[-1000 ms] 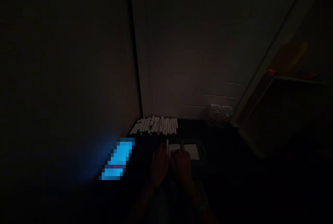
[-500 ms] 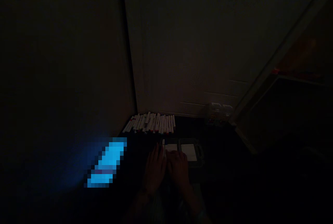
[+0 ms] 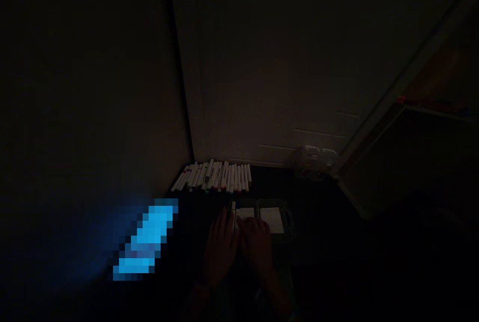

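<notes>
- My left hand (image 3: 221, 242) is lying over the left end of the case (image 3: 290, 222), fingers mostly straight and close together, pointing to its far edge; I cannot tell whether they are pressing or pinching anything.
- My right hand (image 3: 256, 242) is covering part of the case's near edge, fingers bent and the thumb side near my left hand; what they may be gripping is hidden, so I cannot tell.
- A white marker (image 3: 233, 206) is showing beyond my left fingers, by the case's left edge and lining up roughly with it.
- Two pale panels are lying inside: the left panel (image 3: 247, 213) partly under my right fingers, the right panel (image 3: 272, 220) mostly bare, toward the handle edge.
- For good work here, I judge, the left hand should be steadying the marker parallel to the case's left edge while the right fingers are pressing lightly and evenly; in this dimness, touch should be checking the alignment.
- Loose markers (image 3: 213, 176) are lying side by side at the worktop's far left corner; clear containers (image 3: 316, 163) are standing near its far right corner.
</notes>
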Tool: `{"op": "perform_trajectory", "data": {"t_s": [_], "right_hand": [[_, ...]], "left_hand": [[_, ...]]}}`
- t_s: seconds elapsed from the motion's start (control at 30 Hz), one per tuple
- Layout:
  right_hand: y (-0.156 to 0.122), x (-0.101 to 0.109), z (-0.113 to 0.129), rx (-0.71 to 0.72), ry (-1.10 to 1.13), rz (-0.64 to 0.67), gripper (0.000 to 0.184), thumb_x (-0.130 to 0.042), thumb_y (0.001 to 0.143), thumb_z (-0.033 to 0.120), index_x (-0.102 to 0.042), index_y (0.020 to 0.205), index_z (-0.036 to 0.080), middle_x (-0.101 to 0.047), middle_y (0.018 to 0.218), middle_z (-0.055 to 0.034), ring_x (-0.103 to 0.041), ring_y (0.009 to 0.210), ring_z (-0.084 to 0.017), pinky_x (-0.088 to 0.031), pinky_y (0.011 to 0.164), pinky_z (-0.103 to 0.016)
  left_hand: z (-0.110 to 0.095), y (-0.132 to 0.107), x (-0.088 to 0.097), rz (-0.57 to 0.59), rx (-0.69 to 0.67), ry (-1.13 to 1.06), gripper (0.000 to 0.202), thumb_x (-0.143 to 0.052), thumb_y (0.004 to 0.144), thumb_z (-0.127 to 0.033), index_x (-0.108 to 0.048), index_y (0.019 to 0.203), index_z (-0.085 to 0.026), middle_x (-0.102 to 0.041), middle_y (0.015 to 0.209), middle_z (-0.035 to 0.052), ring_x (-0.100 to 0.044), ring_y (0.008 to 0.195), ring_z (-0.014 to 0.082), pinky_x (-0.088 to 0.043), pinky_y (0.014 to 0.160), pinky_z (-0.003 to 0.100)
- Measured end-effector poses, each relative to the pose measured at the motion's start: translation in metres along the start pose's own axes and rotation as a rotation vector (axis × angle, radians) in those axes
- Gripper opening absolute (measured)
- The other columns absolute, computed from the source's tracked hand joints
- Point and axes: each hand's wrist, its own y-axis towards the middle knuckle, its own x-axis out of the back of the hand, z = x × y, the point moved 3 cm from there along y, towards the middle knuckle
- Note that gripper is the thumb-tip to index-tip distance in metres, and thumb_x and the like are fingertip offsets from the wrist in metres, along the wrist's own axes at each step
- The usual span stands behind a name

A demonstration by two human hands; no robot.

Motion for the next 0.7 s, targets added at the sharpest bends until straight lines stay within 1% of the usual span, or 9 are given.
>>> {"op": "perform_trajectory", "data": {"t_s": [0.23,0.33,0.5,0.63,0.7], "right_hand": [[-0.0011,-0.0002,-0.0015,0.000,0.004,-0.009,0.051,-0.049,0.081,0.020,-0.039,0.129,0.035,-0.052,0.109,-0.0029,-0.044,0.098,-0.020,-0.030,0.089,-0.039],[-0.0014,0.0006,-0.0014,-0.002,0.012,-0.009,0.054,-0.049,0.081,0.020,-0.036,0.131,0.036,-0.053,0.109,-0.0025,-0.044,0.097,-0.020,-0.031,0.089,-0.038],[-0.0019,0.0011,-0.0010,-0.003,0.004,-0.008,0.053,-0.049,0.081,0.020,-0.038,0.130,0.036,-0.053,0.109,-0.0029,-0.043,0.099,-0.021,-0.030,0.089,-0.038],[-0.0020,0.0016,-0.0015,-0.019,0.008,-0.011,0.052,-0.048,0.081,0.018,-0.038,0.129,0.035,-0.053,0.108,-0.0033,-0.044,0.098,-0.021,-0.030,0.089,-0.039],[-0.0019,0.0018,-0.0015,-0.015,0.011,-0.008,0.053,-0.047,0.081,0.018,-0.038,0.130,0.035,-0.053,0.107,-0.0031,-0.044,0.098,-0.021,-0.030,0.089,-0.039]], "left_hand": [[-0.0006,0.0001,0.0013,0.020,0.010,-0.009,0.050,-0.029,0.088,-0.033,-0.025,0.137,-0.022,-0.018,0.146,0.0069,-0.019,0.133,0.0241,-0.024,0.105,0.046],[-0.0016,0.0006,0.0034,0.020,0.007,-0.013,0.050,-0.030,0.088,-0.034,-0.026,0.136,-0.023,-0.018,0.146,0.0067,-0.019,0.133,0.0245,-0.025,0.105,0.047],[-0.0036,0.0008,0.0071,0.013,-0.003,-0.021,0.049,-0.031,0.088,-0.034,-0.028,0.136,-0.024,-0.016,0.147,0.0064,-0.019,0.133,0.0252,-0.025,0.104,0.048],[-0.0005,0.0016,0.0083,0.026,-0.011,-0.045,0.047,-0.030,0.089,-0.033,-0.029,0.135,-0.024,-0.016,0.147,0.0053,-0.018,0.133,0.0238,-0.026,0.105,0.046],[0.0029,0.0027,0.0098,0.039,-0.039,-0.065,0.046,-0.029,0.089,-0.032,-0.030,0.135,-0.025,-0.017,0.147,0.0038,-0.018,0.133,0.0220,-0.026,0.105,0.045]]}}
